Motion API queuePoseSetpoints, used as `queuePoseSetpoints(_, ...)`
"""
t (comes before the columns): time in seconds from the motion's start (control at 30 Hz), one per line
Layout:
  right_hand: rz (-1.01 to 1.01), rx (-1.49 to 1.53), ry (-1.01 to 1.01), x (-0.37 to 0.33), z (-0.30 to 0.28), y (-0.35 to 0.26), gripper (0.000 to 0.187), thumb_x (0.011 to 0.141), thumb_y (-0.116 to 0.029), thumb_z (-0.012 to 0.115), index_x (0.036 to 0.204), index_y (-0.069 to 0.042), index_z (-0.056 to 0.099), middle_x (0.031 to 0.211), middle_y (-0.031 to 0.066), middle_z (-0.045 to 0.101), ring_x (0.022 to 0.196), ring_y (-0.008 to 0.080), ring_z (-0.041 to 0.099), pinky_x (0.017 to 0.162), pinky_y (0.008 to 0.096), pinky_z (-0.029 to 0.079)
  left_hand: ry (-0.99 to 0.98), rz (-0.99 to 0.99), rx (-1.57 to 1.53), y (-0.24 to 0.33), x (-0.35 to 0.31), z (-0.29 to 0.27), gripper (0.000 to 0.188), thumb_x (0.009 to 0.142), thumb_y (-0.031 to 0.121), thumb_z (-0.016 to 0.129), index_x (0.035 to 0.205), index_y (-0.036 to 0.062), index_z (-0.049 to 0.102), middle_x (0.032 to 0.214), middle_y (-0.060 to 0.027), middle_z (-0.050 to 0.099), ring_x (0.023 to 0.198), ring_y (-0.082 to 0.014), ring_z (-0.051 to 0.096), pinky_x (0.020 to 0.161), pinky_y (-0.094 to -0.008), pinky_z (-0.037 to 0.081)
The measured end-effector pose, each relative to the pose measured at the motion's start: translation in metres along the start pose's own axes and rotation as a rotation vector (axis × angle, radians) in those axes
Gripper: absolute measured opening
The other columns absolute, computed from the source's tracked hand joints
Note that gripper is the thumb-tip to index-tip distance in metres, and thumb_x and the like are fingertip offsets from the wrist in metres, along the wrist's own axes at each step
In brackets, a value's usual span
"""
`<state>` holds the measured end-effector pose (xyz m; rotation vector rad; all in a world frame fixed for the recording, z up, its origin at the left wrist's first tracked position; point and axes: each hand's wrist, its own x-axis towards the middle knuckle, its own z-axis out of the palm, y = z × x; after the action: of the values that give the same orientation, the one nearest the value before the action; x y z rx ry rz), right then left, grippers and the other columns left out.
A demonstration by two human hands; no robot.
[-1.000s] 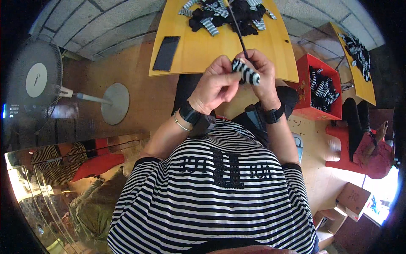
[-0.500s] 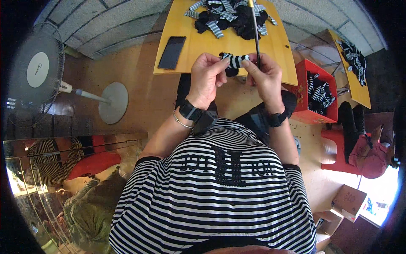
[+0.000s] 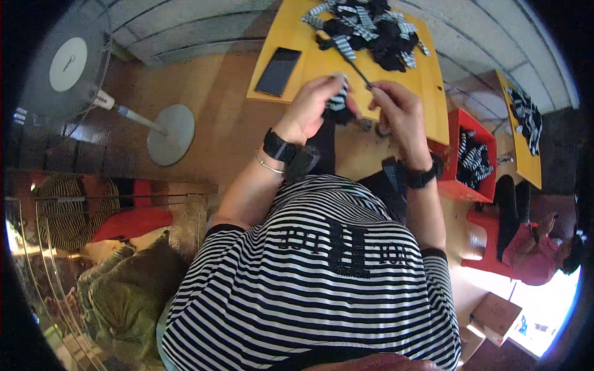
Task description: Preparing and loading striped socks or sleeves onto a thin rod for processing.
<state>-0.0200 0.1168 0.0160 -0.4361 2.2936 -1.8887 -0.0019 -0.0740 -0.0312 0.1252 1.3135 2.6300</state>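
Note:
My left hand (image 3: 312, 105) is closed on a small striped knit piece (image 3: 337, 102), black and pale grey, with a dark fuzzy lower end. The piece is held just off the near edge of the table. To its right, my right hand (image 3: 396, 105) pinches the near end of a thin dark rod (image 3: 359, 73). The rod slants away to the upper left over the table, and its yellowish far end lies against a heap of knit pieces (image 3: 371, 31). Those pieces are black or striped in black and grey. Fingertips of both hands are partly hidden.
A dark phone (image 3: 278, 71) lies on the yellow table (image 3: 427, 80), left of the heap. A red box (image 3: 455, 173) of striped pieces stands right of the table. Farther right are another table (image 3: 533, 167) with pieces and a seated person (image 3: 532, 250). A fan (image 3: 170, 135) stands left.
The rod has swung from nearly upright to a slant toward the upper left. My right hand has moved apart from the knit piece, which my left hand alone now holds, turned more upright.

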Motion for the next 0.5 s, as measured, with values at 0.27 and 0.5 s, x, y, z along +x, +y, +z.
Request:
queuePoseSetpoints(0.27, -0.003, -0.106, -0.094, -0.063, -0.002, 0.014, 0.022, 0.090, -0.005, 0.060, 0.111, -0.002, 0.065, 0.073, 0.0033, 0.063, 0.057, 0.0073, 0.051, 0.050, 0.0212, 0.041, 0.206, 0.423, -0.329, 0.038, 0.013, -0.039, 0.027, 0.097, 0.033, 0.051, 0.094, 0.0066, 0.051, 0.095, -0.0216, 0.067, 0.088, -0.0338, 0.067, 0.080, -0.0425, 0.055)
queuePoseSetpoints(0.5, -0.298, -0.508, -0.023, -0.066, 0.002, -0.002, 0.026, 0.084, 0.000, 0.064, 0.110, -0.003, 0.066, 0.074, 0.0090, 0.061, 0.065, 0.0145, 0.057, 0.061, 0.0265, 0.047, 0.258, 0.427, -0.423, 0.035, 0.014, -0.030, 0.031, 0.098, 0.036, 0.049, 0.096, 0.0052, 0.049, 0.092, -0.0221, 0.066, 0.084, -0.0360, 0.066, 0.079, -0.0463, 0.055)
